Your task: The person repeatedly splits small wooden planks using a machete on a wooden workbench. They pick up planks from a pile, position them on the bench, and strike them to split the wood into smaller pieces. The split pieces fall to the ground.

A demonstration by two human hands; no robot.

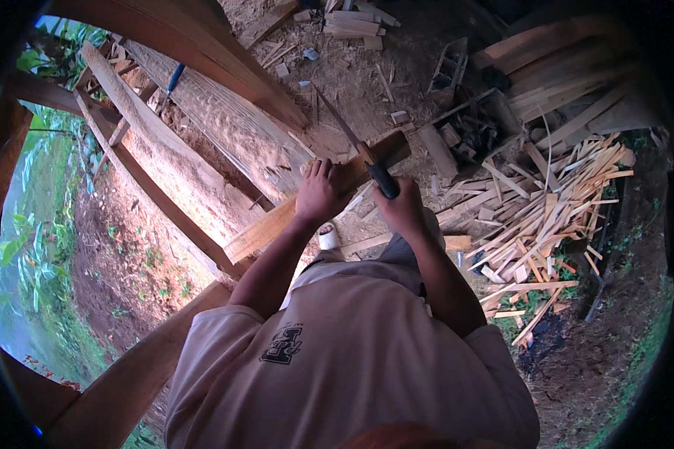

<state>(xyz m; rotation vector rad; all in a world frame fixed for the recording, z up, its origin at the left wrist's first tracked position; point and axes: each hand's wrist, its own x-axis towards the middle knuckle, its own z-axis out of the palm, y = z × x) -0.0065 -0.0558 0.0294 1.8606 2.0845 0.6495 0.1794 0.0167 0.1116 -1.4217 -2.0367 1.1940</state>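
My left hand (324,191) grips a long wooden board (266,230), its fingers curled over the far edge. The board slants from the lower left up to the right in front of my body. My right hand (399,206) is closed round the dark handle of a long-bladed tool (340,122). Its narrow blade, seen almost edge-on, crosses the board to the right of my left hand and points away to the upper left. Whether it is a saw or a machete I cannot tell. Its underside contact with the board is hidden.
A wooden frame of long beams (157,142) strewn with sawdust lies at the left, with a blue-handled tool (175,78) on it. A thick timber (225,63) slants overhead. Wood offcuts (550,224) pile up at the right, near a dark crate (475,131).
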